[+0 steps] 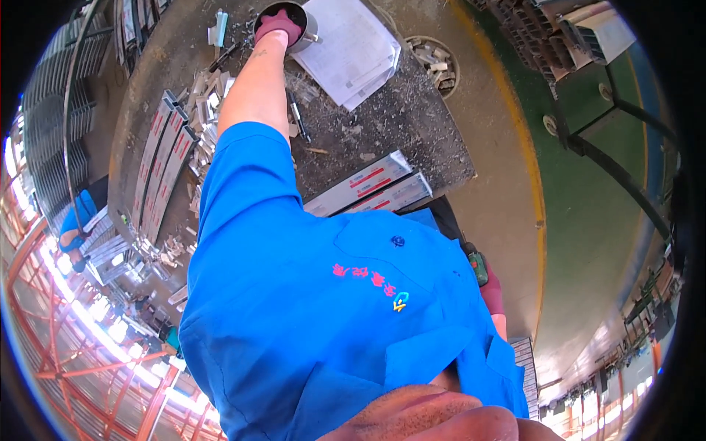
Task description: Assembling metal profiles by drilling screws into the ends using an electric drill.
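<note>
My left hand [279,27], in a dark red glove, reaches far forward into a round metal cup [312,34] near the top edge. Its fingers are hidden inside, and so is whatever the cup holds. White paper sheets [349,51] lie right beside the cup. Low at my right side, my right hand [492,288], gloved in the same colour, is closed on a green and black power drill [479,269]. My blue shirt covers part of that tool.
The dark worktop [368,125] carries metal shavings, a black pen [297,117], and long metal profiles [364,184] at its near edge. More profiles [162,162] lie left among offcuts. A bucket of offcuts [435,66] stands right. Another person [79,220] bends at far left.
</note>
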Tool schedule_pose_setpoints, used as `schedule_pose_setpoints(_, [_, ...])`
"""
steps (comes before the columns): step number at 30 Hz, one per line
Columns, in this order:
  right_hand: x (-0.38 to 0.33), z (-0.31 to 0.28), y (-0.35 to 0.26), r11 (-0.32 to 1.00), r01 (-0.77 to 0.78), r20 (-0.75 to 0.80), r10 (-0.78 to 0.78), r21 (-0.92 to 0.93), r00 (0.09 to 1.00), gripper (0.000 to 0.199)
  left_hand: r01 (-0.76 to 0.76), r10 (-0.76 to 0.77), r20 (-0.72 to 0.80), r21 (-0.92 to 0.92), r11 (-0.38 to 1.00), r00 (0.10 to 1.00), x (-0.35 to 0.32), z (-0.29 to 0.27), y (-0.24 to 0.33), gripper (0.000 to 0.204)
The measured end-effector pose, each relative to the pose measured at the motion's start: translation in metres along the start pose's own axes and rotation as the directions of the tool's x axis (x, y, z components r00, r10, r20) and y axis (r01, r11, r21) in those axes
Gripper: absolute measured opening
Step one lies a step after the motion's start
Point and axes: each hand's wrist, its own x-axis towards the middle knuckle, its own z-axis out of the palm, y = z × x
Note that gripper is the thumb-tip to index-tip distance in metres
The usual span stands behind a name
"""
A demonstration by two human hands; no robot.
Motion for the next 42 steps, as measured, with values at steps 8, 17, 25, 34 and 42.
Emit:
schedule_pose_setpoints(8, [-0.005,-0.004,-0.026,0.994,0.072,-0.031,-0.075,-0.087,0.997,0.067,-0.121,0.121,-0.078,0.001,0.993,0.99,0.056,0.051,-0.029,0.076])
schedule_pose_setpoints(17, [-0.014,-0.001,-0.025,0.995,0.041,-0.045,-0.046,-0.094,0.998,0.067,-0.206,0.196,-0.176,-0.042,0.978,0.965,0.052,0.049,-0.035,0.054])
schedule_pose_setpoints(25, [-0.01,0.003,-0.018,0.995,0.081,-0.031,-0.082,-0.05,0.996,0.066,-0.102,0.14,0.027,-0.554,0.826,0.99,0.081,0.028,-0.088,0.044])
schedule_pose_setpoints(34, [0.002,0.007,-0.001,0.998,0.065,-0.05,-0.066,-0.017,0.997,0.067,0.16,0.221,0.154,-0.987,-0.009,0.963,-0.032,0.049,-0.141,0.021])
schedule_pose_setpoints(42, [-0.003,0.008,-0.006,0.99,0.138,-0.058,-0.137,0.013,0.989,0.067,0.086,0.045,0.192,-0.621,0.779,0.98,-0.129,0.18,-0.114,0.043])
